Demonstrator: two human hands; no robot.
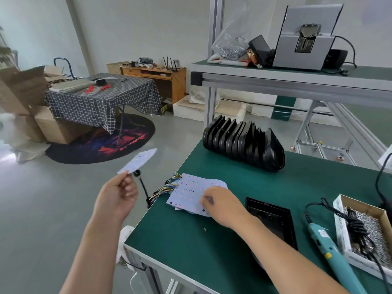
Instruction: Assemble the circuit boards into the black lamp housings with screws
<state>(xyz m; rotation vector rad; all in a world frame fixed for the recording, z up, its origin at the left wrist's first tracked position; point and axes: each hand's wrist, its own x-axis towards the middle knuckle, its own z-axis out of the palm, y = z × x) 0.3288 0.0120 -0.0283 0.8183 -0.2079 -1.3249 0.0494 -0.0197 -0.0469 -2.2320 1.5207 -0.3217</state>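
1. Off the bench's left edge, over bare grey floor: one white circuit board (137, 161), pinched at its near end between thumb and fingers of the left hand (117, 195); long axis running from the grip up and away to the right, far tip pointing toward the black housings.
2. Hanging below that board: a black cable (142, 185) with a round plug at the top.
3. Just right of it, at the near-left part of the green bench (191, 240): a loose stack of circuit boards (191, 190), flat, red-dotted faces up, coloured wires (167, 187) trailing over the left edge.
4. On that stack: the right hand (220, 203), fingers curled down onto the top board's near-right part; whether pinching it or only pressing, cannot tell.
5. Farther back on the bench: a row of black lamp housings (244, 143), standing on edge and nested, leaning, row running left to right.
6. Right of the hand: a flat black rectangular tray (273, 221); beyond it a teal electric screwdriver (331, 251) lying with its cord, tip pointing away.
7. At the right edge: a cardboard box of screws (360, 228), a black cable draped across.
8. Overhead: an aluminium-framed shelf (297, 75) with a grey machine (305, 41) and a plastic bag (231, 45).
9. Across the room: a checked-cloth table (101, 100) on a round dark rug (101, 145), cardboard boxes (31, 102), a wooden desk (159, 77), white walls.
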